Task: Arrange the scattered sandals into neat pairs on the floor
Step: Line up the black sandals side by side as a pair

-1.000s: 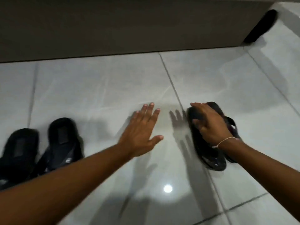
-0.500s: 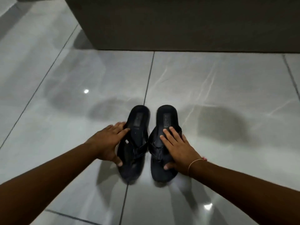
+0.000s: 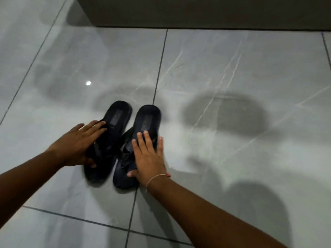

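Now both black sandals [image 3: 114,140] lie lengthwise, toes nearest; left hand [image 3: 78,145] and right hand [image 3: 148,156] press flat, each grip spread

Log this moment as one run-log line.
left hand flat on left black rubber sandal | right hand flat on right black rubber sandal | sandals paired

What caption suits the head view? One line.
Left hand and right hand rest on two black sandals lying side by side on grey floor tiles.

- Glossy grey marble-look tiled floor [image 3: 232,72] with dark grout lines.
- Left black sandal [image 3: 114,122] and right black sandal [image 3: 146,119] lie side by side, heels away from the camera.
- Dark cabinet base [image 3: 197,11] stands at the far edge.
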A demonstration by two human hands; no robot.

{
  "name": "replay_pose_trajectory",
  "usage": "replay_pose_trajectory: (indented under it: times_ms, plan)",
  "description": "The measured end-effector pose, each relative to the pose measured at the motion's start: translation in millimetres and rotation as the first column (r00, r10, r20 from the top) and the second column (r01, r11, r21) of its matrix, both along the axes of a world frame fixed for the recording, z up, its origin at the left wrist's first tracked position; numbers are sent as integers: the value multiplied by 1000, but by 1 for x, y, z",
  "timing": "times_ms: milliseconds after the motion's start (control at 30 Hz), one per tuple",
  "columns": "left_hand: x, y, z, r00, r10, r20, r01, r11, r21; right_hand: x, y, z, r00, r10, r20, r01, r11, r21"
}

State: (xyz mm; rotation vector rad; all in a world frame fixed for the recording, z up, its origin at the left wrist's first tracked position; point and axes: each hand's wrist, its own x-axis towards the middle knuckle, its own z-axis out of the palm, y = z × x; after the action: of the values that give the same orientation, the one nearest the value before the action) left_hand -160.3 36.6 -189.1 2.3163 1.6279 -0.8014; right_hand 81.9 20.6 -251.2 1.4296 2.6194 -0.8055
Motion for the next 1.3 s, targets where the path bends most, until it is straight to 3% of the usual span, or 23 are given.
replay_pose_trajectory:
  times_ms: [467,733,833,900,967,1000,1100,1133,1200,1267,1300]
  plan:
    - [-21,-10,-9,995,82,51,-81,996,-25,-20,10,-12,993,99,63,-101,995,17]
    - [-34,-8,-13,998,55,-4,-55,998,-26,-25,8,-11,995,89,53,-92,994,61]
    - [-47,-4,-13,1000,21,12,-21,999,39,-7,10,1,991,78,-105,-56,979,195]
    - [-39,8,-17,997,39,65,-46,993,110,25,28,10,982,154,-112,-104,927,359]
    - [3,34,-38,994,55,91,-65,992,109,74,62,22,977,215,-10,-188,875,445]
    - [41,49,-48,993,59,100,-60,998,11,105,81,29,968,242,64,-244,856,455]
    - [164,57,-58,981,-14,196,35,994,-106,221,128,56,933,301,196,-355,855,377]
    - [200,49,-54,939,-120,321,139,990,-37,266,136,65,939,268,215,-330,880,341]
    - [282,24,-33,731,-308,609,251,951,180,356,136,84,963,116,242,-182,944,274]
    - [372,24,-14,610,-368,702,354,919,174,450,120,100,946,-125,298,64,977,205]
    - [421,25,-13,616,-324,718,354,928,115,495,108,106,907,-237,348,190,968,163]
